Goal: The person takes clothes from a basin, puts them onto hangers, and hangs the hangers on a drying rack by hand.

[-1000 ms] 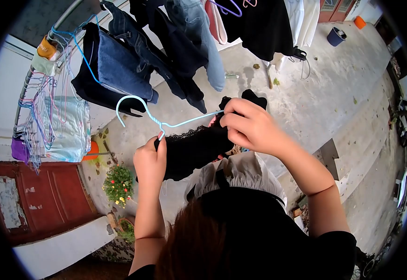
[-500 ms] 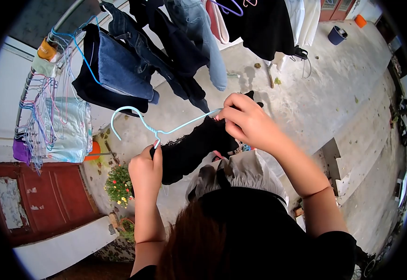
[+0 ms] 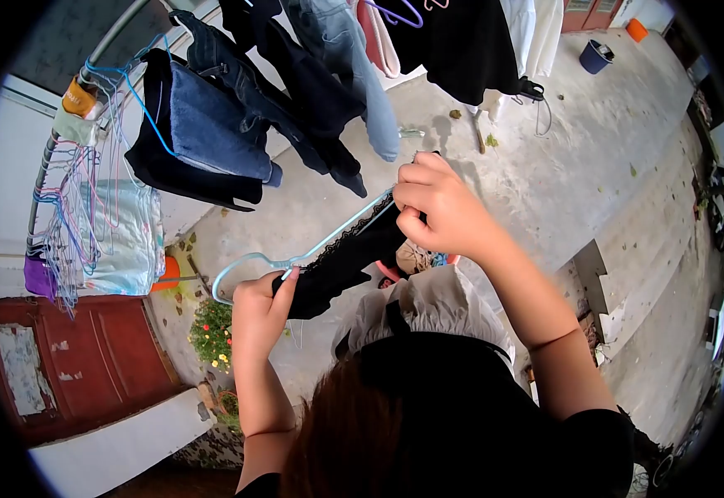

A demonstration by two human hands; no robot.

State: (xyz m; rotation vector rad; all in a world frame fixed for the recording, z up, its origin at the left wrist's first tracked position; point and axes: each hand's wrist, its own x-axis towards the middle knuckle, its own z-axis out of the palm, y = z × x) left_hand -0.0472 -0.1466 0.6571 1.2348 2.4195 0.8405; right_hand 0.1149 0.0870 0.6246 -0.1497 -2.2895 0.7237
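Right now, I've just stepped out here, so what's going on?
Someone is handling a lace-edged black garment and a light blue hanger. The left hand grips them near the hook; the right hand holds the far end, with the garment stretched between. How far it is on the hanger is unclear. Other clothes hang ahead.
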